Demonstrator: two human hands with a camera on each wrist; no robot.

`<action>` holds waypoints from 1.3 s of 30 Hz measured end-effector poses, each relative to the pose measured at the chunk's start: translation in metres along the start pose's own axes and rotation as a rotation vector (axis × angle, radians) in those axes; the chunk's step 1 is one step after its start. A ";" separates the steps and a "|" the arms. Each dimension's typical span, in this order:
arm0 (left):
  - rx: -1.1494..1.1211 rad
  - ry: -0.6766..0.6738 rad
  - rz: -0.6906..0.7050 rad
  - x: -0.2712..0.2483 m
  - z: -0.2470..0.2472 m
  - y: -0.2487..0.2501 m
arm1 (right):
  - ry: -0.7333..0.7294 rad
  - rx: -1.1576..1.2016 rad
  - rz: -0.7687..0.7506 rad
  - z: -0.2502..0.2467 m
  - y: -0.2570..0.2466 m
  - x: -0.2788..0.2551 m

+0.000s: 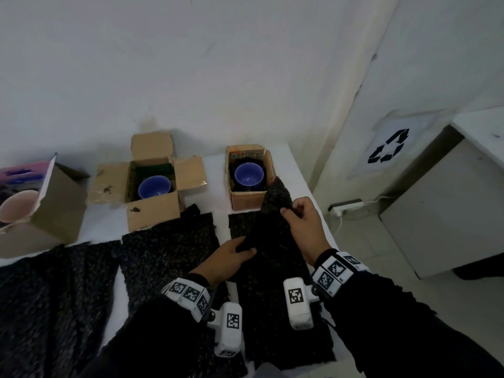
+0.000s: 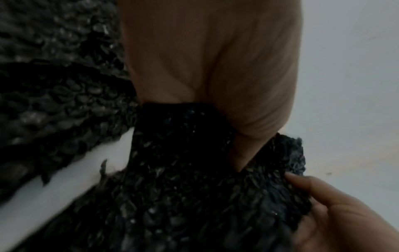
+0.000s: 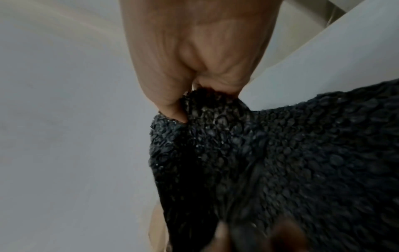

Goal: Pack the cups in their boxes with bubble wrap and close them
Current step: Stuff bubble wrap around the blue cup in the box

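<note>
Head view, packing table: 3 boxes stand in a row along the wall, all open, with 3 sheets of black bubble wrap spread in front of them.

Right: your right hand pinches the far edge of the right bubble wrap sheet between thumb and curled fingers and holds it raised so that it touches the front right corner of the right box. Your left hand grips the same sheet lower down on its left edge, thumb on top; both wrist views confirm wrap held in each hand. The near end of the sheet lies on the table. The blue cup sits upright in this box with dark material around it, probably wrap, though you cannot tell for certain.

Centre: the middle box has all 4 flaps spread out; a second blue cup sits upright inside, apparently bare of wrap. The middle sheet lies flat just in front of it.

Left: the left box, with a pink printed flap, holds a pale pink cup. The left sheet lies flat before it.

Progress, as a judgement: all 3 cups are placed in boxes; padding is under way on 1 box only. Still to do: tuck the held sheet in, pad 2 more cups, close 3 boxes.
</note>
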State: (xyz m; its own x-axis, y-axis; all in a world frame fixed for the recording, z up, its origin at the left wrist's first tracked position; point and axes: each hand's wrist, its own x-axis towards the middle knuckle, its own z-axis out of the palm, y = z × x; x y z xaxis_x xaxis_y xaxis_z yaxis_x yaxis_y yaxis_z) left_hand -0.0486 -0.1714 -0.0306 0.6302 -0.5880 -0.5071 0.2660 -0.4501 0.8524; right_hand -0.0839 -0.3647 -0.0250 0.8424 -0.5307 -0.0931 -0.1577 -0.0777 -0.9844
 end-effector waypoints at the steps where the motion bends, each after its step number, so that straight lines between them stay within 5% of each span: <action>1: 0.016 -0.002 -0.004 -0.004 -0.002 0.005 | 0.000 0.025 -0.002 -0.004 -0.002 0.003; 6: 0.012 0.107 0.007 -0.011 -0.012 0.029 | -0.078 -0.001 -0.034 -0.018 -0.010 0.009; 10: 0.101 0.007 -0.005 -0.005 -0.017 0.040 | -0.119 -0.067 -0.087 -0.011 -0.024 0.016; 15: -0.180 0.168 0.222 0.004 -0.024 0.067 | -0.394 -0.060 -0.135 0.005 -0.051 0.029; 20: -0.215 0.219 0.271 0.017 -0.038 0.077 | -0.243 -0.140 -0.186 0.029 -0.048 0.034; 23: -0.183 0.311 0.272 0.030 -0.044 0.075 | -0.256 -0.121 -0.146 0.037 -0.038 0.036; 28: -0.422 0.477 0.342 0.040 -0.055 0.081 | -0.435 0.321 0.159 0.050 -0.041 0.032; 32: -0.380 0.500 0.342 0.048 -0.066 0.083 | -0.510 0.038 0.090 0.053 -0.032 0.043; 35: -0.517 0.471 0.334 0.053 -0.073 0.083 | -0.483 0.063 0.116 0.054 -0.031 0.054; 39: -0.022 0.683 0.405 0.065 -0.078 0.083 | -0.452 0.096 0.002 0.055 -0.031 0.063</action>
State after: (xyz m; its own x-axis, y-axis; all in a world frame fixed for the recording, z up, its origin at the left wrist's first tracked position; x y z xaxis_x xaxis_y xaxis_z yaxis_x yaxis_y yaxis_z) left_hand 0.0708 -0.1942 0.0169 0.9871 -0.1578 0.0274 -0.0701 -0.2716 0.9598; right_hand 0.0024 -0.3494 -0.0088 0.9857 -0.1076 -0.1296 -0.1290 0.0129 -0.9916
